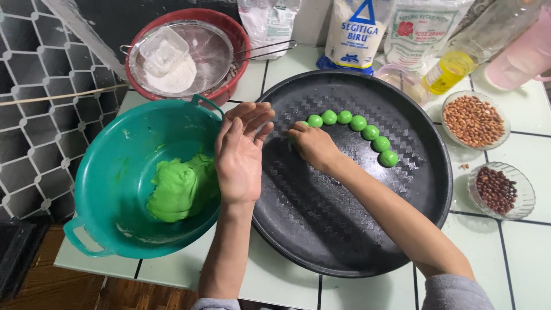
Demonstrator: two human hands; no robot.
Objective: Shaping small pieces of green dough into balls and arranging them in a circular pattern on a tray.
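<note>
A row of green dough balls [356, 128] curves across the black round tray [344, 241]. The right hand [313, 146] rests at the row's near end, fingers curled over something; what they hold cannot be told. The left hand [240, 152] hovers flat and released beside the teal bowl [109, 172] of green dough [181, 188]. A careless press could flatten or nudge neighbouring balls together.

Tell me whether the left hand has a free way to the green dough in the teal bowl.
Probably yes. The left hand hovers open and empty over the bowl's rim, right beside the dough, and nothing lies between them.
</note>
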